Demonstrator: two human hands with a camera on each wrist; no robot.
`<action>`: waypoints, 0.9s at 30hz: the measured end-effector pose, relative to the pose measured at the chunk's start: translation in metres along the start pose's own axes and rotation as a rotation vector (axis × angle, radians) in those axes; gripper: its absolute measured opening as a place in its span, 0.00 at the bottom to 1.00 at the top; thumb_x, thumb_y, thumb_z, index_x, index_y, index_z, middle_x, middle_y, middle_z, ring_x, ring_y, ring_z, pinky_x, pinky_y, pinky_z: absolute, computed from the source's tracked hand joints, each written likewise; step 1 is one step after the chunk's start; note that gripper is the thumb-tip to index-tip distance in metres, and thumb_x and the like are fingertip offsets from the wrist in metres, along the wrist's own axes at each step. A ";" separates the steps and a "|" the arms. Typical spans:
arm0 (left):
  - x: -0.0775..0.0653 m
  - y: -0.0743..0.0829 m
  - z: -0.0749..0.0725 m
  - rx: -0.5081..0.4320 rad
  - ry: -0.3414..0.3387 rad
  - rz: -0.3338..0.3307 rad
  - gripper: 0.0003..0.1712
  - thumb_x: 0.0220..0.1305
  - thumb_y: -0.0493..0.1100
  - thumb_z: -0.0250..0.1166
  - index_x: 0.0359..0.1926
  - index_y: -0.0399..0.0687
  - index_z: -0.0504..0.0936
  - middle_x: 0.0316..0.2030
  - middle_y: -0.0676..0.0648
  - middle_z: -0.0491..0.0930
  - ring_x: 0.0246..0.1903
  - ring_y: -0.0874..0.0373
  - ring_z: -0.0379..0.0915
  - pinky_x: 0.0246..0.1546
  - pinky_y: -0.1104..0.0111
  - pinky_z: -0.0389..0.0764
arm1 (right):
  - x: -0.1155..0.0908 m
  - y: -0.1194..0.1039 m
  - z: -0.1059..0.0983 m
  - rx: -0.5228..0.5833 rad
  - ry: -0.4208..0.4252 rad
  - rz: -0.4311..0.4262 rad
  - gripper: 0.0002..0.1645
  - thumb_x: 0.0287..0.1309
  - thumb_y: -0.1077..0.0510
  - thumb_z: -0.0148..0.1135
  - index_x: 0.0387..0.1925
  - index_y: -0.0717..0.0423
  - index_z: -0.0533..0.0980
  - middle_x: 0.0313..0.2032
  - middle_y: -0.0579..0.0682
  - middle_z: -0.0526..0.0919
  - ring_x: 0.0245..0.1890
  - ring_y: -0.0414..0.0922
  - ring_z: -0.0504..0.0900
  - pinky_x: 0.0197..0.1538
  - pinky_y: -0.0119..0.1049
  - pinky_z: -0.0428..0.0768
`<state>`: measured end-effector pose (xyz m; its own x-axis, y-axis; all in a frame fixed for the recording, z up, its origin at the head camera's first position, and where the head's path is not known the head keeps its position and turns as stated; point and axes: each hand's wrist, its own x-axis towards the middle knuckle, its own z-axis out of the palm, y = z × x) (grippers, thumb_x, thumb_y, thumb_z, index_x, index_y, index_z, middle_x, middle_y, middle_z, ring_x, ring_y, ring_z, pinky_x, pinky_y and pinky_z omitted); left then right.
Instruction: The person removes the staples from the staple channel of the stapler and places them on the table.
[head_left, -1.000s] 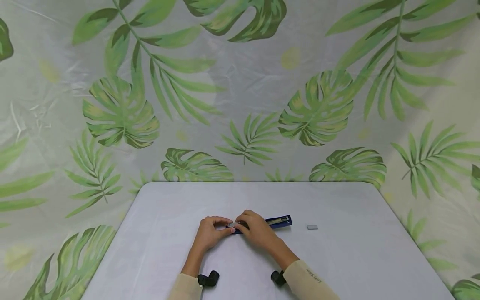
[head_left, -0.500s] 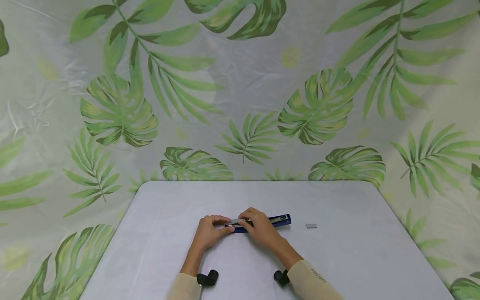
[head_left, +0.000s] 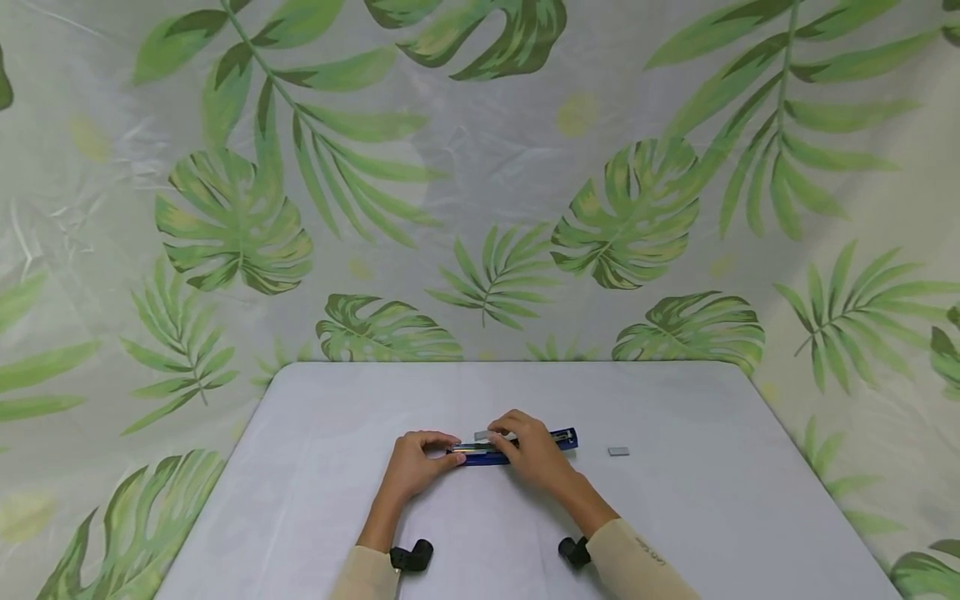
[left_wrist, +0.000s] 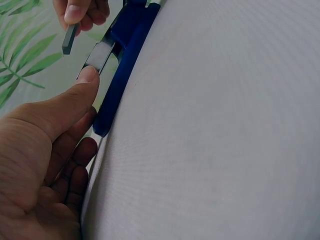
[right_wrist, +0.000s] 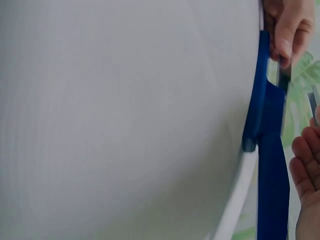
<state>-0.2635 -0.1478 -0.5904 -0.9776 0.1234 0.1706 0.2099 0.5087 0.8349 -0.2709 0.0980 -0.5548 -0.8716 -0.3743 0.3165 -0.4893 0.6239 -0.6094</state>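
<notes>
A blue stapler point(head_left: 483, 457) lies opened out on the table, its metal magazine showing. My left hand point(head_left: 412, 467) pinches the magazine near the stapler's left end; in the left wrist view its thumb presses on the metal beside the blue base point(left_wrist: 112, 102). Between thumb and fingertips, my right hand point(head_left: 534, 454) holds a short grey strip of staples point(head_left: 481, 435), just behind the stapler. That strip point(left_wrist: 69, 40) is apart from the magazine in the left wrist view. My right hand hides part of the stapler's middle in the head view.
Another grey strip of staples point(head_left: 618, 451) lies on the white table point(head_left: 712, 500), right of the stapler. A leaf-patterned curtain point(head_left: 495, 183) hangs behind the table's back edge. A small black camera sits on each wrist.
My right hand has moved right and back from the stapler's left end, taking the strip of staples off the magazine. My left hand keeps its grip at about the same place.
</notes>
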 end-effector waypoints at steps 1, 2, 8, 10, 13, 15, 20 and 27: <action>0.000 0.000 0.000 -0.001 0.001 0.001 0.13 0.53 0.54 0.81 0.40 0.62 0.92 0.36 0.59 0.90 0.46 0.58 0.85 0.53 0.55 0.80 | 0.000 0.000 -0.003 0.000 0.001 0.010 0.11 0.71 0.51 0.64 0.49 0.49 0.85 0.47 0.42 0.85 0.49 0.40 0.84 0.54 0.41 0.83; 0.000 0.000 0.000 0.000 0.001 0.002 0.13 0.53 0.55 0.81 0.40 0.62 0.92 0.36 0.59 0.90 0.46 0.58 0.85 0.53 0.55 0.80 | -0.001 0.000 -0.005 -0.004 0.005 0.013 0.11 0.71 0.51 0.64 0.49 0.49 0.85 0.47 0.42 0.85 0.50 0.40 0.84 0.55 0.41 0.83; 0.001 -0.001 0.001 0.003 -0.004 -0.003 0.12 0.53 0.56 0.81 0.39 0.64 0.92 0.35 0.61 0.89 0.45 0.60 0.85 0.54 0.56 0.80 | -0.003 0.005 -0.018 -0.025 0.044 0.009 0.11 0.69 0.51 0.66 0.48 0.49 0.85 0.46 0.42 0.85 0.47 0.42 0.85 0.51 0.44 0.85; 0.001 -0.001 0.001 0.000 -0.008 -0.003 0.12 0.54 0.56 0.80 0.39 0.64 0.92 0.35 0.61 0.89 0.45 0.60 0.85 0.53 0.56 0.80 | -0.004 0.008 -0.022 -0.016 0.053 0.006 0.10 0.69 0.52 0.67 0.47 0.49 0.85 0.45 0.42 0.85 0.47 0.42 0.84 0.50 0.45 0.85; 0.001 -0.001 0.001 0.002 -0.012 0.001 0.13 0.54 0.56 0.80 0.39 0.63 0.92 0.34 0.61 0.89 0.44 0.60 0.85 0.53 0.55 0.80 | -0.006 0.012 -0.029 -0.006 0.056 0.014 0.09 0.69 0.52 0.66 0.47 0.47 0.85 0.45 0.41 0.85 0.47 0.42 0.84 0.51 0.46 0.84; 0.001 -0.001 0.001 0.002 -0.011 0.002 0.12 0.54 0.56 0.80 0.39 0.63 0.92 0.34 0.62 0.89 0.44 0.60 0.85 0.54 0.55 0.80 | -0.008 0.015 -0.033 -0.003 0.056 0.018 0.09 0.70 0.52 0.66 0.48 0.47 0.85 0.46 0.41 0.85 0.48 0.42 0.84 0.53 0.47 0.84; 0.001 -0.001 -0.001 -0.003 -0.007 0.007 0.13 0.54 0.56 0.80 0.40 0.62 0.92 0.34 0.62 0.89 0.44 0.60 0.85 0.53 0.56 0.80 | -0.011 0.022 -0.046 0.004 0.079 0.016 0.10 0.70 0.52 0.66 0.48 0.47 0.85 0.46 0.41 0.85 0.48 0.42 0.84 0.54 0.49 0.83; 0.000 -0.002 0.000 -0.002 -0.014 0.012 0.13 0.54 0.56 0.80 0.40 0.64 0.92 0.34 0.62 0.88 0.43 0.61 0.84 0.52 0.57 0.80 | -0.018 0.034 -0.063 -0.002 0.105 -0.003 0.10 0.69 0.51 0.66 0.48 0.47 0.85 0.46 0.41 0.86 0.48 0.43 0.85 0.53 0.52 0.83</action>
<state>-0.2641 -0.1490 -0.5916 -0.9746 0.1416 0.1734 0.2218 0.5053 0.8339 -0.2733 0.1690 -0.5357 -0.8683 -0.3022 0.3934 -0.4922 0.6240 -0.6069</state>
